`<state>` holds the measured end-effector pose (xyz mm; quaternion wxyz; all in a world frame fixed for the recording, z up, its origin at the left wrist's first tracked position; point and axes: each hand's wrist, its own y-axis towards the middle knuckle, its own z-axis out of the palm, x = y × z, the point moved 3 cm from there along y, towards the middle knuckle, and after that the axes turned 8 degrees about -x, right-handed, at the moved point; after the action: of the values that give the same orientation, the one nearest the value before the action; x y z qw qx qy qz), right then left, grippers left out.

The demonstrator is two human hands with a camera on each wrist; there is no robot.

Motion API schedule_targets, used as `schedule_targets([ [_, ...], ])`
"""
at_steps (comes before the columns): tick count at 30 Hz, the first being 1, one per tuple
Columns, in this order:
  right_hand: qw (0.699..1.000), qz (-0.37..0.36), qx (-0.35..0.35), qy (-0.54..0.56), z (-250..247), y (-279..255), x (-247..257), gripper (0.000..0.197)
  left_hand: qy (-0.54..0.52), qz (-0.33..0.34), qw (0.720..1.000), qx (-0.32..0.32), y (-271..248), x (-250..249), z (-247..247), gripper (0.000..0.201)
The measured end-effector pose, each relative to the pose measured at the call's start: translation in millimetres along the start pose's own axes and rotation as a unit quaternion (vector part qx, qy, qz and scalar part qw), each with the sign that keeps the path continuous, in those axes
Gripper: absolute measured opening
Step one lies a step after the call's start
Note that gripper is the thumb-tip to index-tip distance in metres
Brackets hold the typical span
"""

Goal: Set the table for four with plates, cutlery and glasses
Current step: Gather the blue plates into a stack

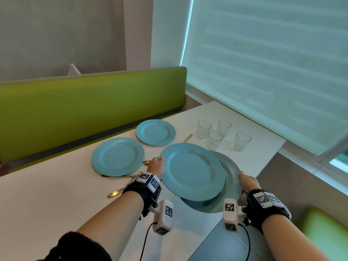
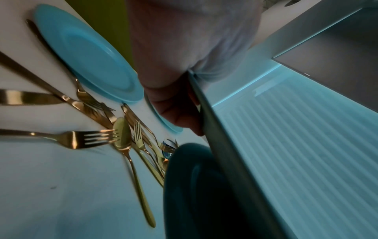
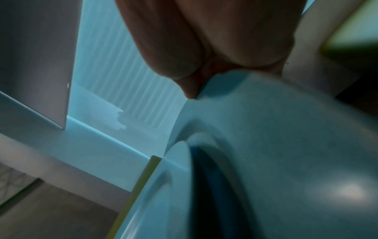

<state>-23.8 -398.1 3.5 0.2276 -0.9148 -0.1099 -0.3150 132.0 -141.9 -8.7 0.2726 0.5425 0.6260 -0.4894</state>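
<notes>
Two blue plates overlap at the table's near right edge. My left hand (image 1: 160, 161) pinches the left rim of the upper plate (image 1: 192, 171), which is tilted over the lower one; the left wrist view shows my left hand (image 2: 180, 113) pinching that rim (image 2: 214, 129). My right hand (image 1: 243, 176) grips the right rim of the lower plate (image 1: 231, 178), which juts past the table edge. Two more blue plates lie flat, one at mid-left (image 1: 117, 156) and one farther back (image 1: 156, 132). Several clear glasses (image 1: 214, 139) stand grouped at the far right. Gold cutlery (image 2: 122, 137) lies in a loose pile below my left hand.
The white table (image 1: 56, 194) meets a green bench back (image 1: 84, 102) on its far side. A window with a lowered blind (image 1: 263, 63) runs along the right. A green seat (image 1: 323, 234) shows at lower right, with grey floor (image 1: 222, 247) beside the table edge.
</notes>
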Motion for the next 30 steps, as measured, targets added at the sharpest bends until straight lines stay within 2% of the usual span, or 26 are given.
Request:
schedule_targets([
  [5, 0.996, 0.005, 0.02, 0.084, 22.5, -44.0, 12.3, 0.05, 0.014, 0.024, 0.999, -0.027, -7.7, 3.2, -31.3, 0.041],
  [11, 0.984, -0.01, 0.054, 0.168, 63.9, -87.6, 32.5, 0.048, 0.017, 0.008, 0.999, -0.037, -3.3, 17.8, -69.5, 0.045],
  [16, 0.977, -0.016, 0.068, 0.204, 94.7, -103.6, 59.8, 0.052, -0.001, -0.01, 0.999, -0.037, 11.1, 30.7, -93.7, 0.046],
  [18, 0.974, -0.011, 0.068, 0.217, 116.6, -80.7, 66.5, 0.063, -0.012, -0.015, 0.999, -0.037, 17.6, 32.5, -101.8, 0.046],
  [20, 0.974, -0.02, 0.088, 0.208, 135.9, -70.0, 80.9, 0.059, -0.017, -0.022, 0.999, -0.044, 29.8, 34.8, -110.4, 0.048],
  [22, 0.977, -0.042, 0.11, 0.176, 148.4, -76.5, 103.1, 0.036, -0.016, -0.029, 0.998, -0.048, 45.9, 38.6, -119.3, 0.049],
  [23, 0.978, -0.057, 0.122, 0.158, 149.7, -88.7, 117.7, 0.032, -0.016, -0.034, 0.998, -0.05, 53.9, 40.1, -123.9, 0.048],
  [26, 0.981, -0.093, 0.133, 0.105, 168.4, -76.0, 147.7, 0.033, 0.003, -0.047, 0.997, -0.064, 83.4, 43.8, -138.2, 0.047],
  [30, 0.983, -0.118, 0.129, 0.049, 188.3, -50.5, 179.2, 0.049, 0.07, -0.136, 0.982, -0.112, 127.6, 65.6, -157.9, 0.051],
])
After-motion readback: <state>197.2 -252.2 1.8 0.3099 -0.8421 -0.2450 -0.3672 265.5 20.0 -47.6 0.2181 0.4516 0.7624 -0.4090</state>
